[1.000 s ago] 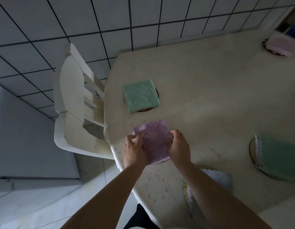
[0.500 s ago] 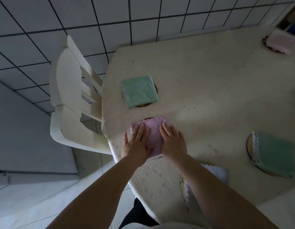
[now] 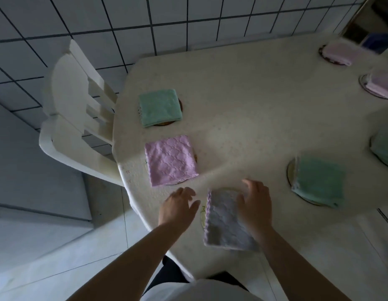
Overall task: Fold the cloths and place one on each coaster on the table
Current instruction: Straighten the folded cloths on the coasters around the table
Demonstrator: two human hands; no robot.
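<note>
Change: both hands have come off the pink cloth [image 3: 170, 160] at 10 o'clock. Half a second ago they pressed it flat, and now it lies folded and alone on its coaster [image 3: 181, 181], whose rim peeps out under the near edge.
Meaning: I judge that coaster done, and the work has moved to the lilac cloth [image 3: 226, 220] at 6 o'clock.
Left hand [image 3: 177, 208]: fingers spread and relaxed, holding nothing, hovering just left of the lilac cloth.
Right hand [image 3: 255, 205]: lying along the lilac cloth's right edge. Whether its grip pinches the cloth or only rests there I cannot tell.
Lilac cloth: folded into a rectangle near the front edge of the counter [image 3: 243, 109], with a pale coaster rim showing at its left side — it may still need squaring.
Other cloths: a green one [image 3: 160, 110] at 11 o'clock and another green one [image 3: 319, 181] at 3 o'clock, each on a coaster; more pale ones at 1 to 2 o'clock, blurred.
Surface: cream counter, speckled, with an embossed border near me.
Room: white chair [image 3: 80, 118] tucked in at 9 o'clock, tiled floor [image 3: 145, 16] with dark grout — dim light throughout.
</note>
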